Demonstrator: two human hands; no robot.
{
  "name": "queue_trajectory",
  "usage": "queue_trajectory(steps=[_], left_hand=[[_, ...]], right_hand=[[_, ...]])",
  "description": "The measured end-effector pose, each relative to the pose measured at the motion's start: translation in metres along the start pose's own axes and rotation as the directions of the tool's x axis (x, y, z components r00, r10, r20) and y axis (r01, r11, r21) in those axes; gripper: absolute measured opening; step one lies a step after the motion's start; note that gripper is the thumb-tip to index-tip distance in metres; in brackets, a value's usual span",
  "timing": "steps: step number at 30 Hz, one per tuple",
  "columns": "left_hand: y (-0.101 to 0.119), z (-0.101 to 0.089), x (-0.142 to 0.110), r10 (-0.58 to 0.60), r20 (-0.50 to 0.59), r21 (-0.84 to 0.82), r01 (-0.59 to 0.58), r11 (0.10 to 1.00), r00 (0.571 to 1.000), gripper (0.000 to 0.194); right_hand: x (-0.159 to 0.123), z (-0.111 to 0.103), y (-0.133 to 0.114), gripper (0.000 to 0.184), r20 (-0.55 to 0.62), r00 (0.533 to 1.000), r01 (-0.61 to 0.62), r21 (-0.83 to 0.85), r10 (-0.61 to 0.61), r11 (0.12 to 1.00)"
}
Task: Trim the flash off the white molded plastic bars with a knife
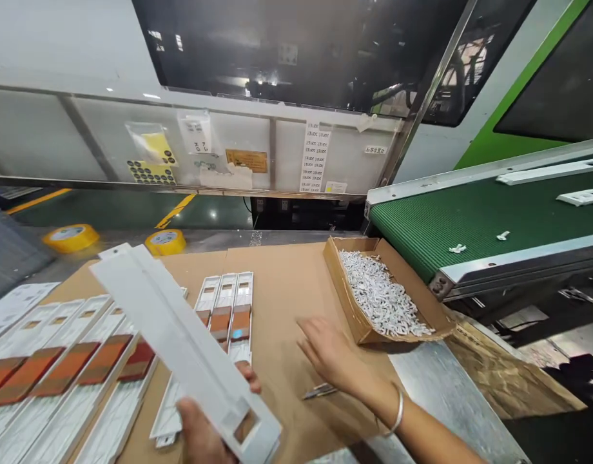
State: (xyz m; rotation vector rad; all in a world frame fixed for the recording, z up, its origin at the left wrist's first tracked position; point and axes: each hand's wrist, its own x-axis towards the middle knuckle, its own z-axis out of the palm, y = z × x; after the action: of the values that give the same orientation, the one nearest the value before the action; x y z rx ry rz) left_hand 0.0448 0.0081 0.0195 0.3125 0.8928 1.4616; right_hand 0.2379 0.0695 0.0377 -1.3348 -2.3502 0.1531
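My left hand (204, 428) grips one end of a long white plastic strip (175, 335), which slants up and away to the left above the table. My right hand (328, 354) lies flat and open on the brown cardboard sheet (281, 303), fingers stretched toward the left, with a silver bangle on its wrist. A small metal tool (320, 390) lies on the cardboard just beside that hand. Three white strips with brown patches (227, 312) lie side by side ahead of the hands. Several more such strips (59, 374) lie in a row at the left.
An open cardboard box (347, 293) of small white plastic pieces sits right of my right hand. Behind it runs a green conveyor belt (480, 219) carrying white strips. Two yellow tape rolls (165, 241) rest at the table's back. A metal table edge (451, 393) shows at the right.
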Motion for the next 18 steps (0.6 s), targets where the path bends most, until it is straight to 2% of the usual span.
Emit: queue_trajectory(steps=[2, 4, 6, 8, 10, 13, 16, 18], left_hand=[[0.022, 0.001, -0.001, -0.049, -0.045, -0.088, 0.045, 0.995, 0.998, 0.064], [0.037, 0.004, 0.000, -0.066, -0.029, -0.159, 0.061, 0.985, 0.997, 0.052], [0.044, 0.006, 0.001, -0.044, 0.010, -0.228, 0.045, 0.973, 0.999, 0.044], [0.045, 0.005, 0.001, -0.022, 0.025, -0.295, 0.028, 0.955, 0.999, 0.042], [0.042, 0.001, 0.001, -0.016, 0.027, -0.356, 0.024, 0.934, 1.000, 0.042], [0.036, -0.008, 0.000, -0.020, 0.075, -0.449, 0.051, 0.892, 0.997, 0.043], [0.031, -0.017, -0.002, -0.009, 0.166, -0.539, 0.098, 0.837, 0.986, 0.050], [0.029, -0.021, -0.003, 0.002, 0.212, -0.569, 0.121, 0.813, 0.977, 0.055]], right_hand=[[-0.045, 0.038, 0.020, 0.030, -0.011, 1.000, -0.024, -0.085, 0.024, 0.996], [-0.083, 0.066, 0.032, 0.028, -0.058, 0.998, -0.024, -0.134, 0.016, 0.991], [-0.108, 0.085, 0.037, 0.032, -0.120, 0.993, -0.011, -0.148, -0.007, 0.989], [-0.122, 0.096, 0.038, 0.034, -0.182, 0.983, -0.003, -0.136, -0.022, 0.991], [-0.127, 0.098, 0.034, 0.030, -0.232, 0.973, -0.005, -0.105, -0.020, 0.995], [-0.128, 0.087, 0.013, 0.021, -0.271, 0.962, -0.026, -0.015, 0.022, 1.000], [-0.128, 0.064, -0.028, 0.019, -0.267, 0.961, -0.037, 0.111, 0.066, 0.993], [-0.127, 0.050, -0.060, 0.021, -0.224, 0.971, -0.029, 0.225, 0.081, 0.974]])
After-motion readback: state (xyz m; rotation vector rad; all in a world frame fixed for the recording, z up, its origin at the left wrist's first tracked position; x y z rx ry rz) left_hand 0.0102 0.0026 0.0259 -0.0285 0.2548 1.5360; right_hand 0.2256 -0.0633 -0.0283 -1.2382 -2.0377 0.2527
